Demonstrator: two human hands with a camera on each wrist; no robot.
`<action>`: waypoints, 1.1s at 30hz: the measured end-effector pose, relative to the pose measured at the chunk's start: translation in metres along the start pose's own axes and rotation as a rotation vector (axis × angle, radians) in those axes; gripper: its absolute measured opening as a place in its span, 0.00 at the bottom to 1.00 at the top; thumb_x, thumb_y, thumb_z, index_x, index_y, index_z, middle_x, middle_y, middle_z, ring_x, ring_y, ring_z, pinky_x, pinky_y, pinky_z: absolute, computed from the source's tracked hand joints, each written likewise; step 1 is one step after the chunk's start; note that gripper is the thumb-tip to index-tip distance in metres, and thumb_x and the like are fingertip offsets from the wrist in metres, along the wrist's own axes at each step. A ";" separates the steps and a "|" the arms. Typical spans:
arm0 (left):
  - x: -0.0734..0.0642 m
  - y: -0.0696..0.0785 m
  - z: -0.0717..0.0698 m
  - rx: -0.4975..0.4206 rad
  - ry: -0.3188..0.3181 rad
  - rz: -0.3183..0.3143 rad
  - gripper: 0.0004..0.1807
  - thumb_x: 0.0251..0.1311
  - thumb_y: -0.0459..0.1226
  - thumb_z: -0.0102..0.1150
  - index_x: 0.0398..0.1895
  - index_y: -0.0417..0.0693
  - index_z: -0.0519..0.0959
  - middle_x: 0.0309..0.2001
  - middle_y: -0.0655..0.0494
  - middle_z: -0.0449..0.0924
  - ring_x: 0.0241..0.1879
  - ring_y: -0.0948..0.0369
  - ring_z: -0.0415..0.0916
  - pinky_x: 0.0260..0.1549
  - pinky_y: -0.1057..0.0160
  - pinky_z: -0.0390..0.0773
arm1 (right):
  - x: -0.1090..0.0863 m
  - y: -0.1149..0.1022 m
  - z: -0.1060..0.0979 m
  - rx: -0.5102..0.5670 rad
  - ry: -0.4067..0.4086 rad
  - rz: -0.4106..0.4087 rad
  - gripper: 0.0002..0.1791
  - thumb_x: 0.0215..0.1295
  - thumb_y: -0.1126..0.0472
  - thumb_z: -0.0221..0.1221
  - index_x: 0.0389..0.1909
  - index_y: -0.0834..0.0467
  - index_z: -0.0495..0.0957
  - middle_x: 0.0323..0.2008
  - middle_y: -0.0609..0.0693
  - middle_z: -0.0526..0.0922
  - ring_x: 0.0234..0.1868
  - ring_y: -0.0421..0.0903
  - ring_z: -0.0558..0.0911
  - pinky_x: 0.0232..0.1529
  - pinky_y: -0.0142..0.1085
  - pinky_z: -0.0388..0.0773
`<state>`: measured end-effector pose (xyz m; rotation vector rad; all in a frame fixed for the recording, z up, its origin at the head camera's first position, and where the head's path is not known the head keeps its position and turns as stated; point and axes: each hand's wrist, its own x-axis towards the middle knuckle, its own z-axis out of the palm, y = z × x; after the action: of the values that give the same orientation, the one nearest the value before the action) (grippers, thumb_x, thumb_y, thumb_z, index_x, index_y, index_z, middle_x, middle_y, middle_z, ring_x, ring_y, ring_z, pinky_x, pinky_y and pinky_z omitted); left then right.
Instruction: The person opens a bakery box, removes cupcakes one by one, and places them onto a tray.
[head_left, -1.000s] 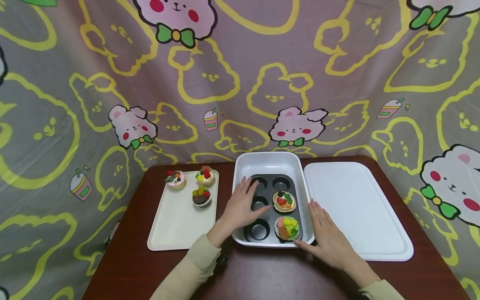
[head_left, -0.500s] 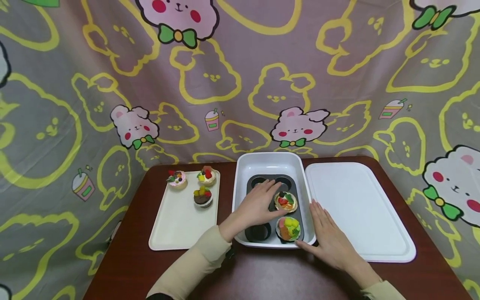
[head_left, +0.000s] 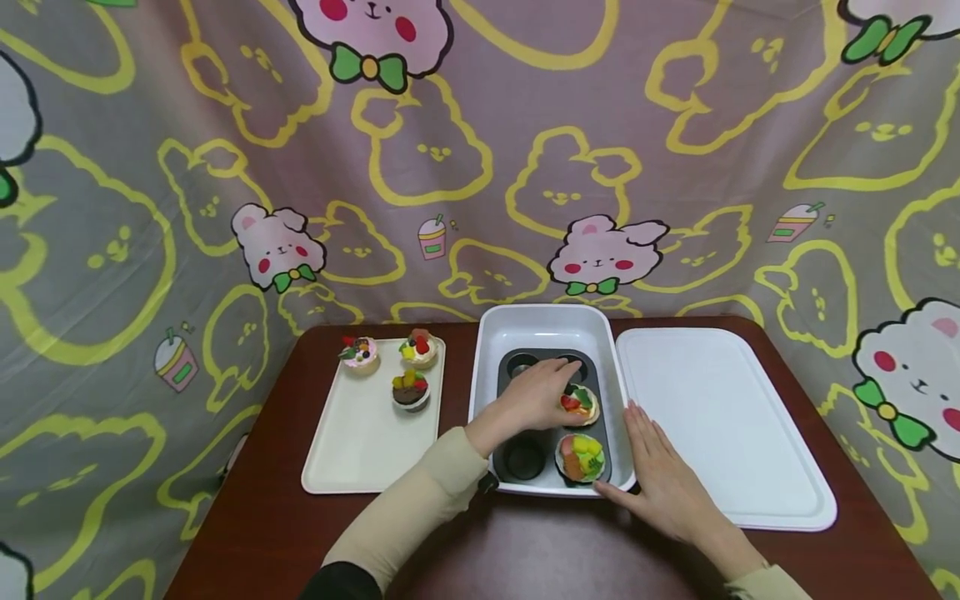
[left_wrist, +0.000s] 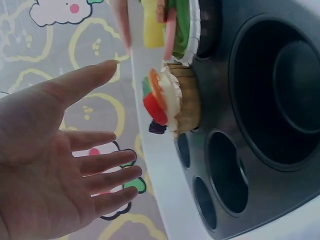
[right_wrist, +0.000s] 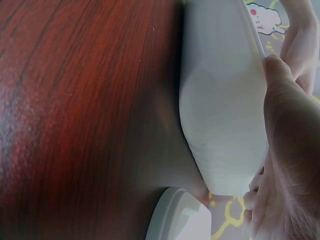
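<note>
Left grip (head_left: 536,396): open, fingers extended above the tin, near but apart from the fruit tart (head_left: 583,405); fruit tart: in the right-hand middle cup of a dark muffin tin (head_left: 551,447); fruit-topped cupcake (head_left: 581,458): near right cup; white pan (head_left: 547,327): holds the tin; right grip (head_left: 667,479): open, straight fingers along the pan's right side; cream tray (head_left: 367,450): at left, three cupcakes (head_left: 411,396); white tray (head_left: 723,425): at right; surface (head_left: 555,546): dark red-brown

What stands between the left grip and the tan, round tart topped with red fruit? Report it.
Nothing visible: only open air shows between the left grip and the tart. The round cupcake with yellow-and-green topping sits beside it, not between.
</note>
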<state>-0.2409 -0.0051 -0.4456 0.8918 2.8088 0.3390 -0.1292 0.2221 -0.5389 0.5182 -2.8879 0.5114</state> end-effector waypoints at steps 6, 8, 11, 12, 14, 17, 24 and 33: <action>0.032 -0.025 0.036 -0.035 -0.035 -0.016 0.53 0.62 0.67 0.73 0.85 0.55 0.66 0.83 0.50 0.70 0.81 0.54 0.69 0.79 0.49 0.74 | 0.000 0.001 0.000 -0.004 0.000 -0.001 0.68 0.66 0.28 0.68 0.87 0.71 0.49 0.86 0.71 0.57 0.86 0.69 0.61 0.80 0.19 0.19; 0.040 -0.030 0.044 -0.052 -0.052 -0.017 0.53 0.62 0.66 0.73 0.86 0.56 0.66 0.83 0.52 0.70 0.81 0.55 0.69 0.79 0.51 0.73 | 0.000 0.001 0.000 -0.005 0.002 -0.001 0.68 0.66 0.29 0.68 0.86 0.71 0.49 0.86 0.71 0.57 0.85 0.69 0.61 0.80 0.20 0.19; 0.040 -0.023 0.040 -0.041 -0.073 -0.024 0.53 0.63 0.65 0.74 0.85 0.55 0.66 0.83 0.51 0.70 0.81 0.55 0.69 0.80 0.53 0.72 | 0.000 0.000 0.000 -0.004 0.005 -0.001 0.67 0.66 0.29 0.68 0.86 0.71 0.50 0.86 0.71 0.57 0.85 0.69 0.61 0.81 0.20 0.20; 0.041 -0.024 0.042 -0.030 -0.064 -0.010 0.51 0.63 0.64 0.74 0.85 0.54 0.67 0.82 0.52 0.71 0.79 0.55 0.71 0.78 0.52 0.74 | 0.000 0.000 0.000 -0.002 0.004 0.000 0.67 0.66 0.29 0.68 0.86 0.71 0.50 0.86 0.71 0.57 0.85 0.69 0.61 0.81 0.20 0.20; 0.044 -0.021 0.040 -0.007 -0.088 -0.012 0.50 0.64 0.61 0.75 0.84 0.53 0.68 0.82 0.52 0.71 0.79 0.55 0.72 0.78 0.52 0.74 | 0.000 0.000 -0.001 0.001 0.003 0.001 0.67 0.66 0.29 0.68 0.86 0.71 0.50 0.86 0.71 0.57 0.86 0.69 0.61 0.81 0.20 0.20; 0.059 -0.030 0.058 0.043 -0.080 0.007 0.49 0.61 0.62 0.76 0.83 0.57 0.69 0.81 0.55 0.72 0.76 0.56 0.73 0.75 0.53 0.77 | 0.000 -0.001 -0.001 0.000 0.000 0.004 0.67 0.66 0.28 0.68 0.87 0.70 0.49 0.86 0.71 0.57 0.86 0.69 0.61 0.80 0.20 0.19; 0.107 -0.062 0.110 0.059 -0.117 0.078 0.44 0.57 0.58 0.80 0.73 0.52 0.76 0.74 0.50 0.76 0.68 0.52 0.76 0.70 0.56 0.79 | 0.001 -0.001 0.000 0.006 -0.021 0.029 0.68 0.66 0.27 0.67 0.88 0.69 0.47 0.87 0.70 0.55 0.87 0.68 0.59 0.79 0.20 0.19; 0.116 -0.068 0.116 0.035 -0.084 0.101 0.34 0.47 0.59 0.86 0.54 0.56 0.85 0.54 0.59 0.83 0.51 0.59 0.76 0.53 0.63 0.79 | 0.000 -0.002 -0.001 0.027 -0.036 0.055 0.68 0.66 0.27 0.66 0.88 0.68 0.46 0.88 0.69 0.54 0.87 0.68 0.58 0.81 0.22 0.20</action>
<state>-0.3441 0.0278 -0.5864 1.0324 2.7076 0.2610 -0.1286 0.2208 -0.5372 0.4578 -2.9407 0.5560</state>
